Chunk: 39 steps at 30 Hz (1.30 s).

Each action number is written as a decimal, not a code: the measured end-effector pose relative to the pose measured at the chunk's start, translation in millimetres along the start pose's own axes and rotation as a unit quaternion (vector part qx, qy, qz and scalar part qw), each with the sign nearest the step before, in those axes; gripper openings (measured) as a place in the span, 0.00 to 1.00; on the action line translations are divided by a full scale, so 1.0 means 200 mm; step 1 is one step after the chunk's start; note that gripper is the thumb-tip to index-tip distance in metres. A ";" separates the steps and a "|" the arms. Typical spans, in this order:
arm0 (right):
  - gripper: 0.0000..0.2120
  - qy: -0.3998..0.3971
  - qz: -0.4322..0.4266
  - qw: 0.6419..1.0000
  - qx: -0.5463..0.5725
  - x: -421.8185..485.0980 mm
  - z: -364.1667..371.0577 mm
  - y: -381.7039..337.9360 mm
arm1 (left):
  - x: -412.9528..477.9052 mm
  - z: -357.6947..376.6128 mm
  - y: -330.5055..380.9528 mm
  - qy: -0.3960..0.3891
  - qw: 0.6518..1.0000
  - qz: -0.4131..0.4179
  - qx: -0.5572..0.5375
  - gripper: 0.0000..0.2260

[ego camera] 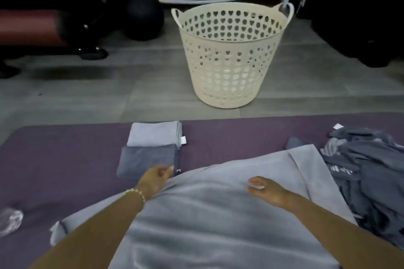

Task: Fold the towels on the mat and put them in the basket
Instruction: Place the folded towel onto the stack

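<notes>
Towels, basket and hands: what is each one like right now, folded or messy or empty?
Small light towel: folded, on the mat.
Small dark towel: folded, touching the light one.
Big light towel: spread out, not yet folded.
Dark pile: crumpled, unfolded.
Basket: upright on the floor, no towel showing inside.
Left hand: at the big towel's edge, grip unclear.
Right hand: open, resting on the big towel.

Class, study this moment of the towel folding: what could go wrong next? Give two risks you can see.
1. The left hand is right beside the folded stack; a sweep could knock it askew.
2. The spread towel lies against the dark pile; folding may drag it along.
</notes>
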State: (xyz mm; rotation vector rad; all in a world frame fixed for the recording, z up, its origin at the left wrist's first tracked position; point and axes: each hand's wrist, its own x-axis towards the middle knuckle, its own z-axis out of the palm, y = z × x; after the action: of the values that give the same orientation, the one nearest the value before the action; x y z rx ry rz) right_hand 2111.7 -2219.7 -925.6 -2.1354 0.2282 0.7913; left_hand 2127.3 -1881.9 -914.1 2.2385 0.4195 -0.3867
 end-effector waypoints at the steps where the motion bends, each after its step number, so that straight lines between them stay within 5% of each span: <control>1: 0.25 -0.017 -0.011 1.000 -0.008 0.02 0.06 -0.09 | -0.01 -0.08 -0.10 0.009 1.000 -0.010 -0.006 0.12; 7: 0.22 -0.093 -0.075 0.992 -0.033 0.16 0.49 -0.53 | -0.05 -0.40 -0.69 0.080 0.994 -0.069 -0.021 0.16; 11: 0.13 -0.134 -0.080 0.988 0.009 0.27 0.84 -0.70 | -0.11 -0.51 -1.03 0.052 0.993 -0.102 0.030 0.19; 16: 0.16 -0.168 -0.121 0.978 -0.016 0.37 1.31 -0.80 | -0.24 -0.61 -1.34 0.068 0.991 -0.050 0.101 0.24; 19: 0.20 -0.132 -0.179 0.973 -0.062 0.41 1.49 -0.88 | -0.26 -0.62 -1.52 0.077 0.970 0.064 0.221 0.35; 24: 0.18 -0.084 -0.236 0.949 -0.192 0.52 1.63 -0.93 | -0.21 -0.67 -1.61 0.076 0.947 0.146 0.275 0.23; 27: 0.17 -0.085 -0.238 0.931 -0.265 0.55 1.65 -0.93 | -0.16 -0.71 -1.59 0.053 0.947 0.129 0.289 0.16; 30: 0.08 -0.098 -0.235 0.932 -0.260 0.57 1.65 -0.94 | -0.13 -0.79 -1.51 0.010 0.981 0.050 0.189 0.17; 33: 0.08 -0.174 -0.185 0.958 -0.132 0.54 1.59 -1.00 | -0.11 -0.89 -1.41 -0.028 0.999 0.003 0.041 0.18; 39: 0.14 -0.320 -0.084 0.943 -0.034 0.39 1.27 -1.25 | -0.16 -1.14 -1.11 -0.209 0.959 -0.104 -0.163 0.18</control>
State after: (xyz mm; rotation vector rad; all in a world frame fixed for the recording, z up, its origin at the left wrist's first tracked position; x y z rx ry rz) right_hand 2160.1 -1856.8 -928.6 -1.8125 -0.3219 1.3477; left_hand 2036.5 -1575.2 -906.0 1.7390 0.4545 -0.8202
